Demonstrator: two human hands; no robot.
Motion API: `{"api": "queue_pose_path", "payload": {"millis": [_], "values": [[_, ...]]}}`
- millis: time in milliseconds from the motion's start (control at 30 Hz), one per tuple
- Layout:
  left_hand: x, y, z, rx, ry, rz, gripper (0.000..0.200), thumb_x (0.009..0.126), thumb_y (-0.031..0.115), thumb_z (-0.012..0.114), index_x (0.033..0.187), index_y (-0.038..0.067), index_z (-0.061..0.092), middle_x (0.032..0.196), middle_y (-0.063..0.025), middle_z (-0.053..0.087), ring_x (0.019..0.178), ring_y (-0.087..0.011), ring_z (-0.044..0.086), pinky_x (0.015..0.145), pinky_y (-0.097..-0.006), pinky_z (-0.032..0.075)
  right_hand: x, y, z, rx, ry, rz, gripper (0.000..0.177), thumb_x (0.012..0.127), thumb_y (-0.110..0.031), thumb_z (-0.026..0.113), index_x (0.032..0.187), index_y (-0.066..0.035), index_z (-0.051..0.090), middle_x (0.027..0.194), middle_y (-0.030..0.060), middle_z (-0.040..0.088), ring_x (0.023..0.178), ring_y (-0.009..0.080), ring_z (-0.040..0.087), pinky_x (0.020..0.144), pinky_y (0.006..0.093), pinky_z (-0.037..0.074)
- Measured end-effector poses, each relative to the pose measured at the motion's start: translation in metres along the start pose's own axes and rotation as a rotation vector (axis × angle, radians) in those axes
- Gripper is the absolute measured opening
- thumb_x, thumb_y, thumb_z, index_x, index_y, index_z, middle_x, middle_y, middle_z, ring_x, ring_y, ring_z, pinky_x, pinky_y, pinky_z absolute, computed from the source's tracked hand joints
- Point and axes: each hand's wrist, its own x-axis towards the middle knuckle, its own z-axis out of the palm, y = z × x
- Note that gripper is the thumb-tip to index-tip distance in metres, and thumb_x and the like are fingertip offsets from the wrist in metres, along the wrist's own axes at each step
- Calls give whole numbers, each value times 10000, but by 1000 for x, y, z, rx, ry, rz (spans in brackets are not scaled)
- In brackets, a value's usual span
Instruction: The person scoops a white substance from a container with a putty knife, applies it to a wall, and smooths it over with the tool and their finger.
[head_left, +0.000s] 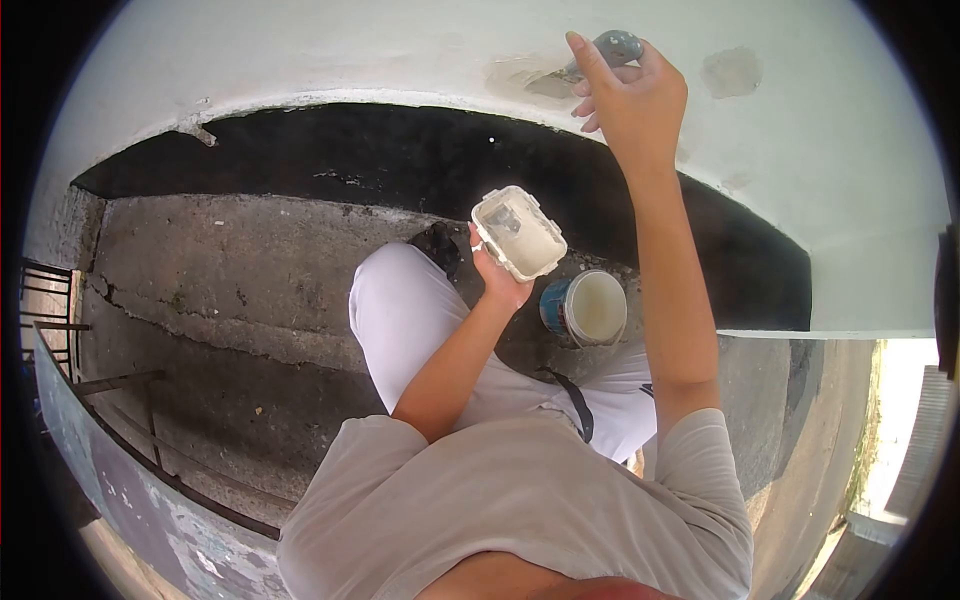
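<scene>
My left hand (497, 282) holds a small white rectangular plastic container (519, 233) with pale filler inside, raised in front of my knee. My right hand (630, 92) is lifted to the white wall (400, 50) and grips a putty knife (600, 52) by its grey handle. The blade lies pressed on a grey-beige patch of filler (525, 78) on the wall. A second greyish patch (732, 70) shows to the right of that hand.
A blue paint can (588, 308) with pale contents stands on the concrete floor (230, 300) by my legs. The wall's lower band is black (400, 160). A metal railing (110, 400) runs along the left edge. Bright outdoor space opens at the right.
</scene>
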Motion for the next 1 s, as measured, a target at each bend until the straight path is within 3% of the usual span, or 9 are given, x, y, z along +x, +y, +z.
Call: {"api": "queue_pose_path", "payload": {"millis": [167,267,367,467,567,667,1000], "values": [[2,1,0,-5,-29,-16,695,1006,682,331,1429,159,508,1377,-92,596,1245,-319,593,1044,-532,501,18,-14,3,-19,38,13,457,851,-364,827,962,51,673,659,112,687,479,121,626,406,244,467],[2,1,-2,3,-59,-13,673,1013,664,331,1421,164,522,1384,-83,601,1249,-310,594,1051,-531,497,28,-20,2,6,67,-83,279,910,-232,769,935,34,691,632,111,671,435,163,625,353,272,463],[3,0,-2,9,-60,-6,653,1019,647,331,1414,167,534,1388,-77,605,1256,-302,592,1059,-528,492,36,-23,-7,-38,58,-15,265,916,-218,762,880,27,668,623,108,664,438,139,611,359,280,462],[4,-1,-1,2,-29,7,656,1020,648,324,1416,168,532,1389,-77,603,1262,-303,588,1064,-524,489,23,-38,-16,-77,91,-47,280,923,-222,755,856,23,637,598,94,642,422,132,593,351,277,451],[5,0,-2,7,4,16,657,1022,647,318,1418,168,530,1387,-79,602,1266,-304,585,1069,-522,485,20,-29,-13,-104,46,79,459,861,-374,812,961,52,672,647,105,677,466,120,613,399,246,452],[7,-2,-4,24,6,29,691,1012,679,319,1437,167,504,1393,-83,584,1272,-308,574,1066,-524,484,22,-11,-6,-55,-17,57,455,868,-377,800,961,50,673,642,107,672,457,120,601,393,248,441],[6,-2,-2,16,25,-1,665,1018,651,322,1414,160,534,1378,-78,609,1256,-302,591,1061,-524,487,18,-10,-15,16,138,69,454,865,-367,811,954,48,650,641,123,672,443,124,588,381,253,423]]}}
